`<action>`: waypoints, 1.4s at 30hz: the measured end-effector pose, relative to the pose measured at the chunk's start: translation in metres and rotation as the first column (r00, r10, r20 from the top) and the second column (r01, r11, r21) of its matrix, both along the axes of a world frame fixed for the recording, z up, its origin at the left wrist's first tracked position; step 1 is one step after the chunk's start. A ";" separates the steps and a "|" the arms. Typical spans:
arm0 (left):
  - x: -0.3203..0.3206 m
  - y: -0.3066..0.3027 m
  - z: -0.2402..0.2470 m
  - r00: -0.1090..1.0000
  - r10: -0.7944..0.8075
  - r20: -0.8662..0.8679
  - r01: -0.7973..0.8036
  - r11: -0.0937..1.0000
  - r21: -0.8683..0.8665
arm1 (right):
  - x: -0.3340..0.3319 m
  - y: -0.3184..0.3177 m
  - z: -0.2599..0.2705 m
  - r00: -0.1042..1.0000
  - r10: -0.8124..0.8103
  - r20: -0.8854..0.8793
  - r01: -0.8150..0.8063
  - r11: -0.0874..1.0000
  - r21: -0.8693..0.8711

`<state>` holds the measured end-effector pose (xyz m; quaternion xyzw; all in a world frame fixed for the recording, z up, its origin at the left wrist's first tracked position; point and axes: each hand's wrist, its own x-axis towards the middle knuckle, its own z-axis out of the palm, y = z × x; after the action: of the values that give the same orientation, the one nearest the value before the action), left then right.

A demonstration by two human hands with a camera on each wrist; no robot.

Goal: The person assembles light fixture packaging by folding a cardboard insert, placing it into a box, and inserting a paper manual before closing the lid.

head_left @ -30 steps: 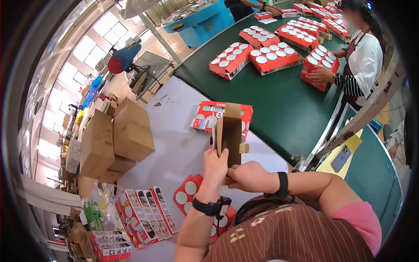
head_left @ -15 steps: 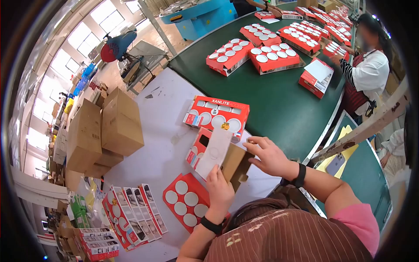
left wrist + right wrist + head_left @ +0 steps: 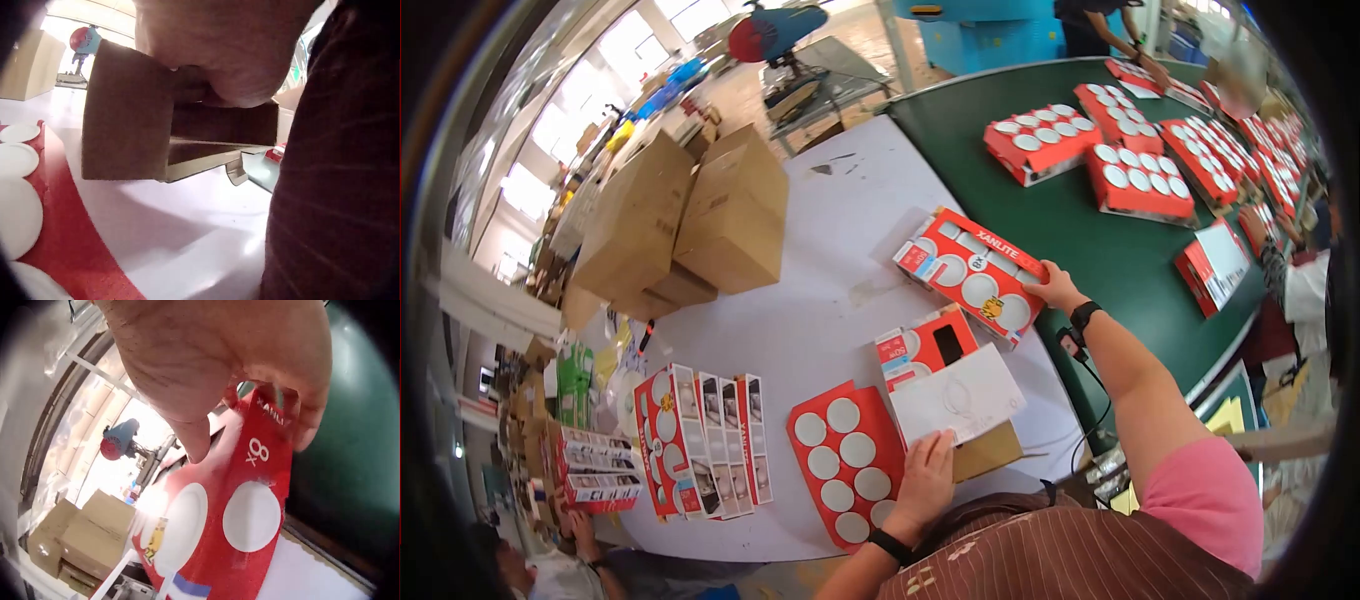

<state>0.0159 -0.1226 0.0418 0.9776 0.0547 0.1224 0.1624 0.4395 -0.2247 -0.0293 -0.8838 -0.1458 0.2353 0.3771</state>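
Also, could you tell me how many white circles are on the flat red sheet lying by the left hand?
8, in two columns of four down the flat red sheet; the lowest right one lies close beside the left hand.

A white table (image 3: 820, 300) carries stacked brown cardboard boxes (image 3: 700, 215) at its far left corner. Near the front edge lies a flat red die-cut card (image 3: 845, 465) with eight white discs showing in two rows. To its left, flat red packs (image 3: 705, 440) lie side by side in a row, and a pile of red boxes (image 3: 600, 470) sits further left, past the table's edge. A green conveyor belt (image 3: 1090, 240) adjoins the table on the right and carries many red lamp trays (image 3: 1040, 145), each filled with white discs. Beyond the table stand a red-and-blue fan (image 3: 775, 25) and a blue machine (image 3: 990, 30). A worker in a dark top (image 3: 1100, 20) reaches onto the belt's far end.
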 end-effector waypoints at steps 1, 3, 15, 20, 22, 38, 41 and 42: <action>-0.002 -0.002 -0.005 1.000 0.003 -0.008 -0.003 0.999 0.038 | 0.010 0.013 -0.001 1.000 -0.002 -0.011 0.001 1.000 -0.016; -0.006 -0.005 -0.018 1.000 0.008 -0.020 -0.005 0.994 0.106 | 0.009 0.044 0.021 0.998 0.057 -0.036 -0.059 0.997 -0.052; 0.002 -0.001 -0.052 0.970 0.244 0.000 -0.243 0.965 0.103 | 0.000 0.227 0.016 0.982 0.190 0.008 -0.186 0.966 -0.179; 0.001 -0.007 -0.048 0.966 0.246 -0.076 -0.242 0.968 0.060 | 0.028 0.264 -0.022 0.975 0.212 0.062 -0.199 0.965 -0.169; 0.006 -0.012 -0.056 0.992 0.125 0.025 -0.126 0.991 0.038 | 0.015 0.264 -0.004 0.969 0.237 -0.067 -0.243 0.965 -0.103; -0.152 0.041 0.022 0.242 0.968 0.059 -0.550 0.187 -0.814 | -0.270 0.127 0.100 0.515 0.845 -0.146 -0.810 0.535 0.239; -0.192 0.060 0.032 0.103 0.994 0.026 -0.358 0.062 -0.932 | -0.313 0.123 0.094 0.520 0.800 -0.301 -0.798 0.580 0.162; -0.207 0.067 0.028 0.109 0.994 0.025 -0.353 0.062 -0.934 | -0.323 0.126 0.093 0.526 0.796 -0.300 -0.796 0.585 0.157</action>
<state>-0.1916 -0.0552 0.0693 0.4597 0.5544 0.5186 0.4608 0.1163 -0.0985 0.0636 -0.6651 -0.4652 0.5291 0.2476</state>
